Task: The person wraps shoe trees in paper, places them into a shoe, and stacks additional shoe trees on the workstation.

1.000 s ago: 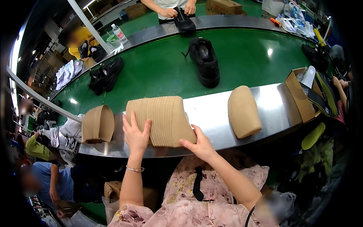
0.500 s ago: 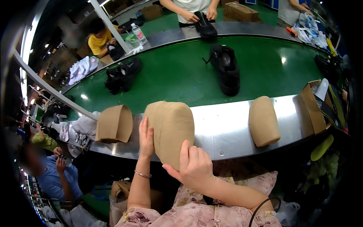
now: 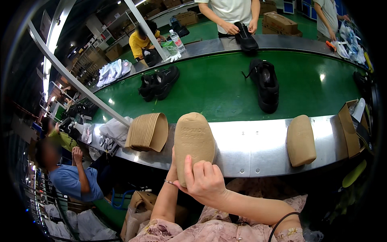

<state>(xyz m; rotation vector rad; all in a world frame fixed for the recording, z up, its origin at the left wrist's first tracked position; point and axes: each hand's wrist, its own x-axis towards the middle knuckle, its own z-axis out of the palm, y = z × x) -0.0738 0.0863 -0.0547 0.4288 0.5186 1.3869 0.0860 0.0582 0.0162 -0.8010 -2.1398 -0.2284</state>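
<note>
A tan moulded paper-pulp shoe insert (image 3: 196, 135) stands upright between my hands at the near edge of the metal strip. Raised marks show on the face toward me. My left hand (image 3: 173, 166) supports its lower left side from behind, most of its fingers hidden. My right hand (image 3: 206, 182) grips the lower end, index finger lying against the face, thumb by the bottom edge, other fingers curled. Left of it sits a nested stack of the same inserts (image 3: 148, 131). A single insert (image 3: 301, 141) lies farther right on the strip.
Beyond the metal strip (image 3: 238, 157) runs a green conveyor belt (image 3: 213, 86) carrying black shoes (image 3: 266, 86). An open cardboard box (image 3: 350, 131) stands at the right end. A slanted metal post (image 3: 86, 88) rises on the left. Across the belt, a person handles a black shoe (image 3: 246, 38).
The insert has been turned, so its marked face now shows instead of its ribbed side. My left hand has slipped lower and behind it. The whole view has shifted, moving the scene rightward.
</note>
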